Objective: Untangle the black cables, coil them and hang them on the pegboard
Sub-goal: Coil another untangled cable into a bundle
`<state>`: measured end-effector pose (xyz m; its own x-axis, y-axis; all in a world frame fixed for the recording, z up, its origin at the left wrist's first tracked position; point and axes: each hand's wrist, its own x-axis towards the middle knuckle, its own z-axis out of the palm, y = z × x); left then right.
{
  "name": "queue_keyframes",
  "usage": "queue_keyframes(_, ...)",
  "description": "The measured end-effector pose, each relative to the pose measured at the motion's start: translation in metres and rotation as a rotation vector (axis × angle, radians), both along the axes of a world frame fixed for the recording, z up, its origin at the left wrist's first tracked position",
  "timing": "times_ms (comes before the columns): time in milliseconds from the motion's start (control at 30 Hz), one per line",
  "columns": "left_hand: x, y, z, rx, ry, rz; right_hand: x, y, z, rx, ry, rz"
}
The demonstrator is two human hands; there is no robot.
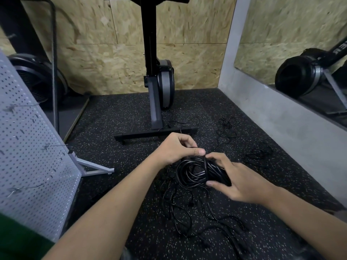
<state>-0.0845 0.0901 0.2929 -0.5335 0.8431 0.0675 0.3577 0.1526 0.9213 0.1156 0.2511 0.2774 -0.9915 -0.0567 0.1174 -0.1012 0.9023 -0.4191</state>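
Black speckled rubber floor (116, 117) fills most of the view. The grey perforated metal pegboard (28, 147) stands tilted on its frame at left. No cable hangs on it as far as visible, just bare wire hooks (54, 145), so the hanging step isn't started.

Black upright exercise machine (159, 87) stands at the back, not part of the job.

Loose tangle of black cables (180, 212) lies on the floor below the hands and runs toward the btm right, uncoiled. Two more lots wait further off: thin black cable squiggles (225, 128) near the machine's foot and a small dark cable heap (259, 152) to the right. Most of the untangling is left, I'd say.

One bundle is partway done: a coil of thick black cable (195, 171), several loops, held above the floor btwn both hands. Whether its tail is free of the tangle below, can't tell.

Right hand (236, 181) grips the coil's right side, thumb under and fingers around the loops. Left hand (174, 149) has fingers curled and its thumb pinching a strand at the coil's top.

Est.: early stage, first coil nearly formed, then hang it and repeat for the rest.
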Motion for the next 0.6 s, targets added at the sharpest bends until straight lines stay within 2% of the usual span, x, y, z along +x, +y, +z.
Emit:
queue_keyframes(233, 0.003, -0.002, -0.004, -0.002, -0.212, -0.065, 0.001, 0.001, -0.001, 0.136, 0.132, 0.018)
queue_keyframes(400, 0.001, -0.004, -0.004, -0.078, -0.275, -0.09, 0.001, 0.001, -0.004, 0.151, 0.13, 0.085)
queue_keyframes(500, 0.001, -0.003, -0.007, -0.082, -0.299, -0.056, 0.001, 0.0, -0.001, 0.084, 0.125, 0.055)
queue_keyframes(600, -0.001, -0.006, -0.017, -0.091, -0.374, -0.057, 0.0, -0.004, 0.002, -0.122, 0.14, 0.017)
